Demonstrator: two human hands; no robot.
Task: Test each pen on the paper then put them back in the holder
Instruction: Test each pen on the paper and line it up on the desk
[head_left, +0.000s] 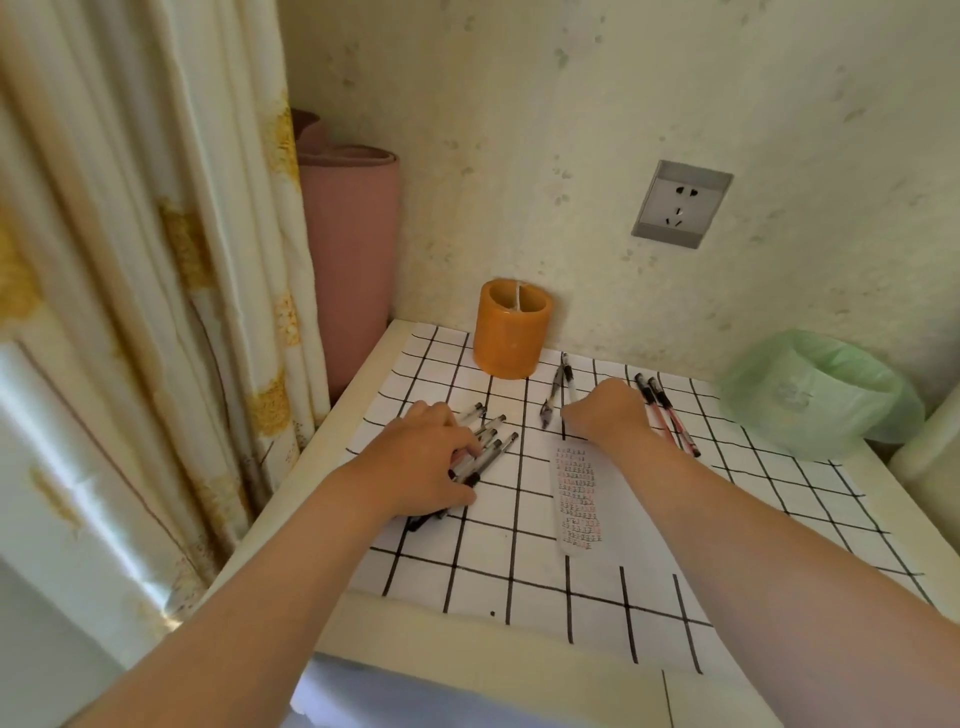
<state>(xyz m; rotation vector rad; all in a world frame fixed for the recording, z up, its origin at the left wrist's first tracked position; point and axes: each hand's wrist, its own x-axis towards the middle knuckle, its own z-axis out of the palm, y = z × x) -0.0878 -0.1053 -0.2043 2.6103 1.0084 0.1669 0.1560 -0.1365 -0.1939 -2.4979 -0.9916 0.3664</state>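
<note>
An orange round holder (511, 328) stands at the back of the table, on a grid-patterned sheet (519, 551). My left hand (421, 462) lies over a bunch of several clear black-capped pens (491, 447), fingers curled onto them. My right hand (608, 413) is closed around one clear pen (569, 383), its tip down at the top of a white paper (577, 499) covered in small written marks. Beside it lies a dark pen (551, 401). Two red pens (670, 415) rest to the right of my right hand.
A green plastic-lined bin (815, 395) sits at the table's right back corner. A wall socket (680, 203) is above. A pink rolled mat (350, 249) and curtains (156, 291) stand left of the table's edge.
</note>
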